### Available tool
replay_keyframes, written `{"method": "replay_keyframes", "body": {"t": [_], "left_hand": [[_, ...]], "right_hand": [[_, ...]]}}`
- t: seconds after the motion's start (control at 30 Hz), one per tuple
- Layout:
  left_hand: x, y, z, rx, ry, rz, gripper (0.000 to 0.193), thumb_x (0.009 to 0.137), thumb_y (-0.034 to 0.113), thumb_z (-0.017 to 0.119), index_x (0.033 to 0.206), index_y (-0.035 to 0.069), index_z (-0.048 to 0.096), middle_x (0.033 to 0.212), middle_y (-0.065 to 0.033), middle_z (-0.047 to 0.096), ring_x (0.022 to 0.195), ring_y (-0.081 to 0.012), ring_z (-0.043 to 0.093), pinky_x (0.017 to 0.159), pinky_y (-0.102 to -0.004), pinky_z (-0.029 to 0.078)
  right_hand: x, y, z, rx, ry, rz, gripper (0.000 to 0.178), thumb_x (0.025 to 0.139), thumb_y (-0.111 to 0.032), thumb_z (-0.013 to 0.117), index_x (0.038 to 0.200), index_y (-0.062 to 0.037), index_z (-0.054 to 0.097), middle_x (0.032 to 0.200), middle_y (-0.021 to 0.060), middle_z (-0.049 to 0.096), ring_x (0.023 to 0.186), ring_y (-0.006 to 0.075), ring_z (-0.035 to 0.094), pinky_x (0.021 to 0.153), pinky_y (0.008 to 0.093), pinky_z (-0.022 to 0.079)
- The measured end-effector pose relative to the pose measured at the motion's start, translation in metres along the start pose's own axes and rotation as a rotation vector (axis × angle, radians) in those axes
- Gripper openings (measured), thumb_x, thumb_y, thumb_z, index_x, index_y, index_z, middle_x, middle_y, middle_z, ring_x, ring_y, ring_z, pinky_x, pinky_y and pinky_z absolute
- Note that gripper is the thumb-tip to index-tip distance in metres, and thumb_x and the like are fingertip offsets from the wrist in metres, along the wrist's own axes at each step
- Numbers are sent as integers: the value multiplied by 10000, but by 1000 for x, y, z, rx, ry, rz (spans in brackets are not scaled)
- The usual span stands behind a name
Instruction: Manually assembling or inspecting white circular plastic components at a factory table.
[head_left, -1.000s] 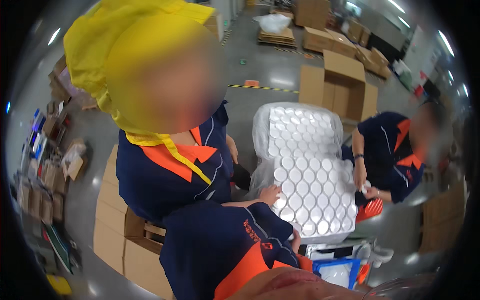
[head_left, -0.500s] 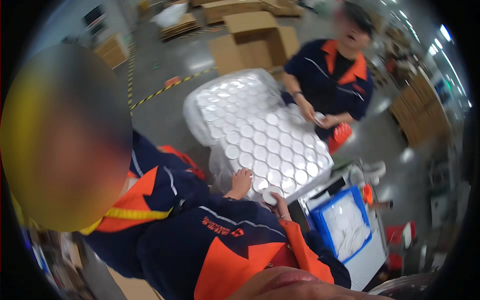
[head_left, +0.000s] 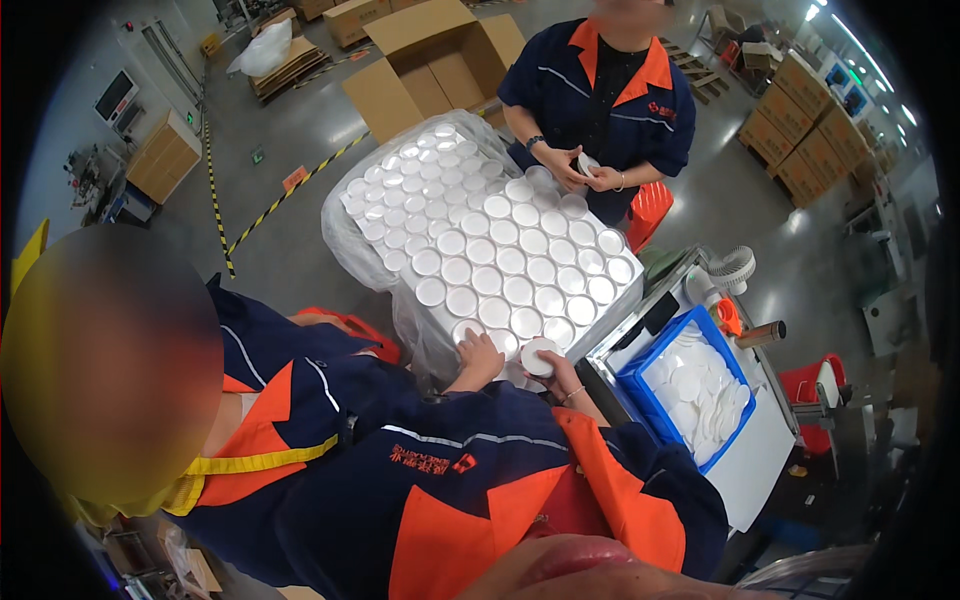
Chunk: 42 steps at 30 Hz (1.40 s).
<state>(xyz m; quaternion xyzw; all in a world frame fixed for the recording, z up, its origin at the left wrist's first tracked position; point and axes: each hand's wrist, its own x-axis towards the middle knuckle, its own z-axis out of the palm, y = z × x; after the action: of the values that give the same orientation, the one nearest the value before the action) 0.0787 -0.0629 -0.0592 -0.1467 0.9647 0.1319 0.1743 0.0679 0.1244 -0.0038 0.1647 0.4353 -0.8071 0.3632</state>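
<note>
My right hand (head_left: 562, 378) is closed around a white round disc (head_left: 541, 357) at the near edge of a broad layer of white round lids (head_left: 484, 250). My left hand (head_left: 479, 358) reaches over the near left corner of that layer. Its fingers are spread and its fingertips touch a lid (head_left: 468, 331). The lids sit in close rows on a wide white stack wrapped partly in clear plastic film (head_left: 362, 250). Part of the disc's underside is hidden by my right fingers.
Across the stack a co-worker (head_left: 600, 110) holds a white disc (head_left: 588, 165). Another person (head_left: 270, 400) stands close at my left. On my right, a blue bin (head_left: 640, 395) of thin white discs rests on a table (head_left: 765, 470). An open carton (head_left: 430, 75) stands behind the stack.
The whole view has shifted, so the stack and the blue bin appear displaced. My right hand still grips the disc, and my left hand stays by the near left corner.
</note>
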Motion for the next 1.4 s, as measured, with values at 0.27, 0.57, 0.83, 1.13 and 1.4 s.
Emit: {"method": "replay_keyframes", "body": {"t": [0.27, 0.57, 0.83, 1.13, 1.4], "left_hand": [[5, -4, -8, -56, 41, -50, 618, 752, 332, 649, 1286, 84, 464, 1406, -285, 281, 1205, -466, 357, 1001, -536, 275], [6, -13, -10, -116, 97, 6, 597, 743, 264, 646, 1287, 103, 462, 1406, -325, 231, 1214, -460, 341, 982, -492, 344], [3, -9, -18, -106, 75, 28, 621, 753, 282, 651, 1285, 42, 441, 1379, -384, 241, 1206, -479, 355, 1000, -516, 314], [4, -9, -34, -129, 133, 114, 623, 793, 371, 630, 1272, 12, 458, 1283, -367, 398, 1211, -468, 402, 972, -485, 388], [-31, 17, -55, -866, -60, 352, 365, 829, 332, 627, 1015, 19, 606, 909, -152, 661, 838, -306, 631, 734, -387, 480]], "right_hand": [[4, -9, 8, 20, -84, 67, 500, 872, -179, 555, 1339, -97, 397, 1176, 127, 570, 1036, 268, 608, 777, 372, 550], [2, -15, 13, 8, -62, 65, 489, 875, -167, 556, 1329, -55, 411, 1173, 130, 565, 1017, 270, 615, 795, 396, 564], [-4, -13, 15, 59, -89, 82, 514, 871, -165, 529, 1355, -84, 377, 1206, 130, 557, 1052, 275, 603, 790, 380, 546], [5, -2, -1, -35, 130, 47, 423, 827, -106, 611, 1214, 26, 506, 1099, 130, 621, 938, 243, 650, 734, 355, 578], [-7, -8, 20, -64, 66, 83, 401, 850, -107, 612, 1192, 59, 485, 1041, 142, 602, 934, 238, 624, 707, 370, 592]]}}
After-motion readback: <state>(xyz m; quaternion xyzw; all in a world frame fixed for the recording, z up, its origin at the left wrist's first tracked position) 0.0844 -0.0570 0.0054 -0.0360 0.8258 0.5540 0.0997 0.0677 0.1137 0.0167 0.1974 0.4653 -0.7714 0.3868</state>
